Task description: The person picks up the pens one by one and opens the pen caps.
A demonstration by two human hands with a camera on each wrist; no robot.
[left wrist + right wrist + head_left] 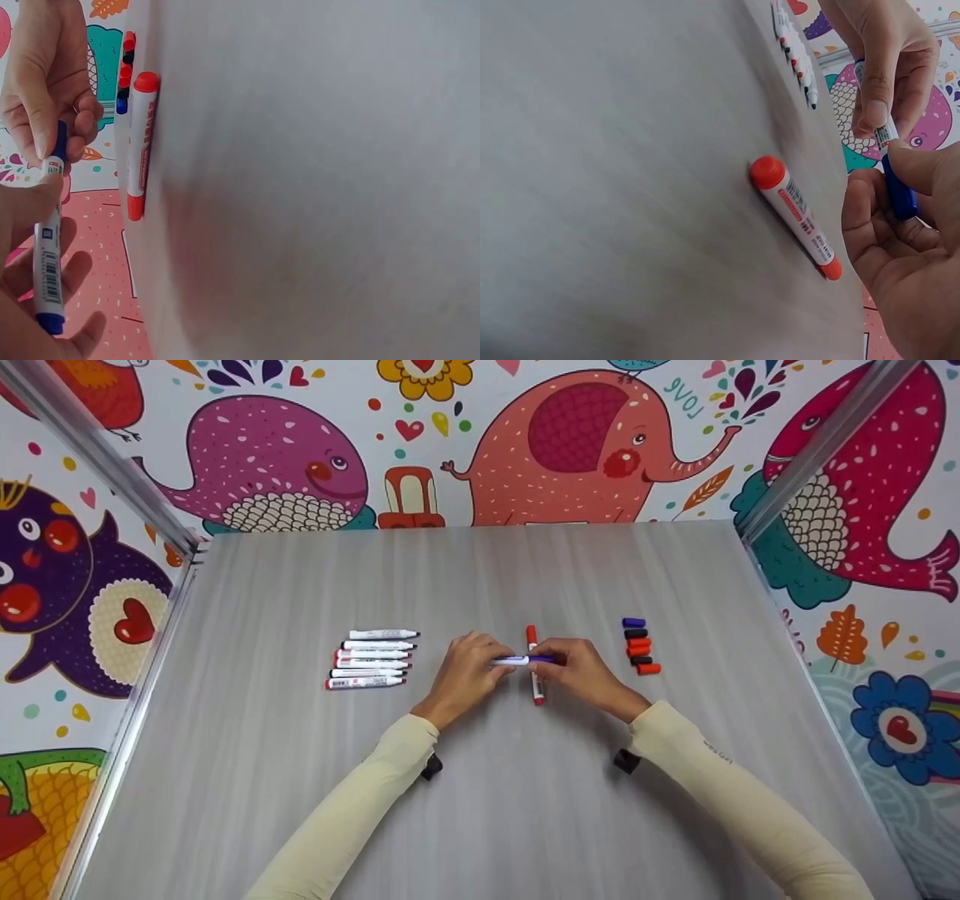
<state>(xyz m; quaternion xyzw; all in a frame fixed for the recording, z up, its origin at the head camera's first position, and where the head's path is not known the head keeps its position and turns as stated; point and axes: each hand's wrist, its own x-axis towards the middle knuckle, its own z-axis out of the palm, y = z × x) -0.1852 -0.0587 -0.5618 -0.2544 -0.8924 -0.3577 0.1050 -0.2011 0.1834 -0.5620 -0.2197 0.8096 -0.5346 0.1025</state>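
A white marker with a blue end (48, 262) is held level above the table, between both hands. My left hand (465, 669) grips its white barrel between thumb and fingers. My right hand (583, 669) pinches the blue cap (901, 193), which sits at the tip end of the barrel; whether it is fully seated I cannot tell. Below the hands a red marker (802, 221) with its cap on lies on the table, pointing away from the person. In the head view the hands and the blue marker partly cover it.
On the left of the table (480, 825) lies a row of several uncapped white markers (367, 683), tips facing right. At the right is a column of several loose caps (636, 634), blue, black and red. Patterned walls (420, 450) border the table.
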